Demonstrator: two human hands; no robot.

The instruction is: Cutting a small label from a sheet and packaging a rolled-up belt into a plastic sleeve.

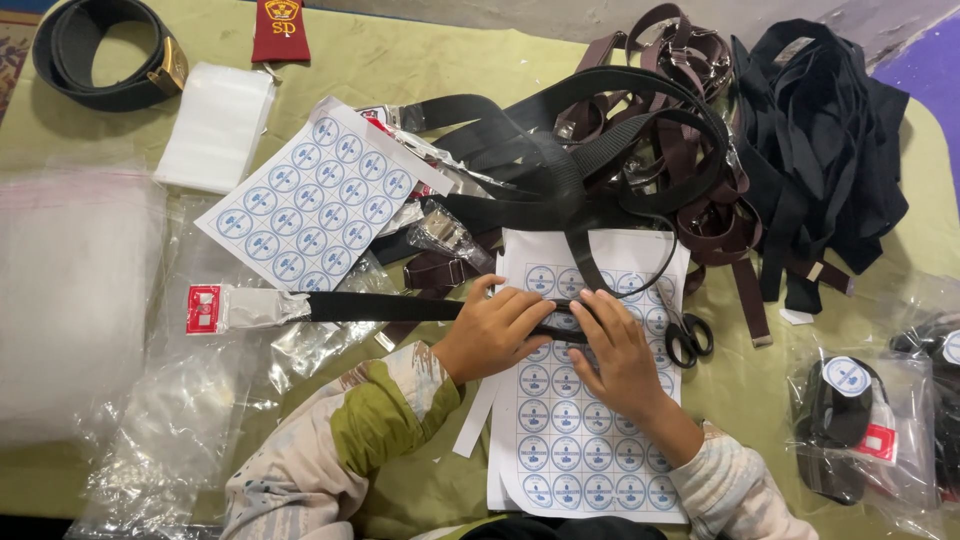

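Note:
My left hand and my right hand press together on a black webbing belt lying across a white sheet of round blue stickers. The belt runs left to a buckle wrapped in clear plastic with a red card tag. Both hands grip the strap where it crosses the top of the sheet. The fingertips hide that part of the strap.
A second sticker sheet lies upper left. Piles of black and brown belts fill the back. Black scissors sit right of my right hand. Clear bags lie left, a bagged belt right, a coiled belt far left.

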